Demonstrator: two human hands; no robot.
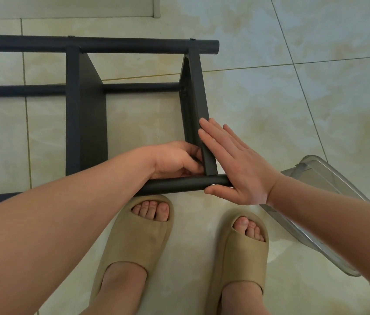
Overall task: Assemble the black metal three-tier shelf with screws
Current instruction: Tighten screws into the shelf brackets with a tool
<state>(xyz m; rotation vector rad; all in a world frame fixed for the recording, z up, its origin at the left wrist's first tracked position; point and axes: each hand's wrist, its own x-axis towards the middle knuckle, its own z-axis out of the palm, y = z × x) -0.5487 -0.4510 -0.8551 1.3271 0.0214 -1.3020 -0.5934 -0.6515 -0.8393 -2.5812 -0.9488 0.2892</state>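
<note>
Shelf frame (84,110) lies centre-left on the floor. Left hand (175,159) grips the end panel (198,98) at its inner corner; right hand (236,164) presses flat outside. Recommended: hold joint square, screw (213,185) driven straight into the near tube (175,185)

light: bright, even | shadows: soft | focus: sharp | edges: wide-angle bowing

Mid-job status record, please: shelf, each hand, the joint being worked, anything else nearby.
shelf: black metal three-tier shelf frame, on its side on tiled floor
left hand: fingers curled at the inner near corner; what they hold is hidden
right hand: flat, fingers straight, pressed on the black end panel outer face
joint: silver screw head in the near black round tube
nearby: clear plastic container; tan slide sandals
</note>
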